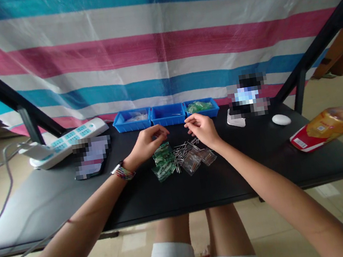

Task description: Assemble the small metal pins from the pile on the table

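My left hand (150,143), with a woven bracelet at the wrist, hovers by the upper left of a small heap. Its fingers are loosely bent, and nothing shows between them. Opposite it, my right hand (203,130) is over the heap's right side, fingers loosely spread and no item visible in them. Between and below the hands lie green plastic packets (164,164), a pile of thin metal pins or rods (183,150), and clear packets (192,162) with small parts inside. The hands are apart.
Three blue bins stand behind: the left bin (119,123) has clear packets, the middle bin (165,120) a thin metal piece, the right bin (212,112) green packets. A power strip (61,145) and phone (93,157) lie left; a white case (281,119) and drink bottle (326,127) right.
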`<act>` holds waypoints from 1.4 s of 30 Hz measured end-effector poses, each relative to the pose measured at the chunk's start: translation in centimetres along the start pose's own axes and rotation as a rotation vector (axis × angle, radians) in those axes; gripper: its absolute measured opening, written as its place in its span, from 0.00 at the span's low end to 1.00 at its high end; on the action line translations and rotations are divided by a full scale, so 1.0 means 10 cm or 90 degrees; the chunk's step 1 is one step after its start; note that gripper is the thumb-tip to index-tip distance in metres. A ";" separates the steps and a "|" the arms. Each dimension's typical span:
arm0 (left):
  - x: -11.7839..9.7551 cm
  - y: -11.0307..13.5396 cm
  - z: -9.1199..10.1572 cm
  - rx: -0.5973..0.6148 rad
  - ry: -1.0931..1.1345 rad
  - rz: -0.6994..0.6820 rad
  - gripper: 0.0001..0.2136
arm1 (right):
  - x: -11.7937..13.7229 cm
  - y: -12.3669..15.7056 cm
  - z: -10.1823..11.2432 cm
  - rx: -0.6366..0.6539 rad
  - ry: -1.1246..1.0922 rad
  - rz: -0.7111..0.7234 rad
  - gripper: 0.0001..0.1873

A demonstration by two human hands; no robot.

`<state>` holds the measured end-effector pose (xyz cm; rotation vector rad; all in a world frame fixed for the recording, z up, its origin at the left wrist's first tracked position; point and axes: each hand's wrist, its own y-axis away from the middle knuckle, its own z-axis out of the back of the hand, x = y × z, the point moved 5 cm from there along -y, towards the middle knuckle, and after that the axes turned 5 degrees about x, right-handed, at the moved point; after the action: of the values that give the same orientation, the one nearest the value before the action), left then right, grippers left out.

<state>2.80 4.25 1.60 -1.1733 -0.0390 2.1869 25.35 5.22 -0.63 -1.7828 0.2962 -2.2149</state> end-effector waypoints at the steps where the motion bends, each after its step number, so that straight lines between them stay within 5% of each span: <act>1: -0.02 0.00 -0.02 0.034 -0.036 -0.012 0.11 | 0.03 0.01 0.00 0.007 0.092 0.045 0.05; 6: -0.08 0.02 -0.12 0.193 -0.156 -0.074 0.12 | 0.16 0.07 -0.07 0.120 0.378 0.196 0.14; 15: -0.03 0.04 -0.18 0.169 -0.178 -0.106 0.08 | 0.15 0.13 -0.20 0.320 0.392 0.223 0.07; 24: -0.08 0.01 -0.19 0.131 -0.150 -0.107 0.10 | 0.13 0.09 -0.22 0.290 0.275 0.215 0.07; 29: -0.08 0.00 -0.11 0.044 -0.109 -0.089 0.13 | 0.11 0.07 -0.21 0.227 0.065 0.094 0.04; 34: -0.13 0.00 -0.05 0.010 -0.077 -0.073 0.17 | 0.17 0.09 -0.23 0.186 -0.098 0.046 0.10; 42: -0.17 0.04 -0.02 -0.046 -0.022 -0.056 0.18 | 0.14 0.08 -0.25 0.161 -0.144 -0.001 0.20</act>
<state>3.34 2.96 2.60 -1.1517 -0.1833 2.1433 22.71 3.93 -0.21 -1.8655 -0.0320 -1.9275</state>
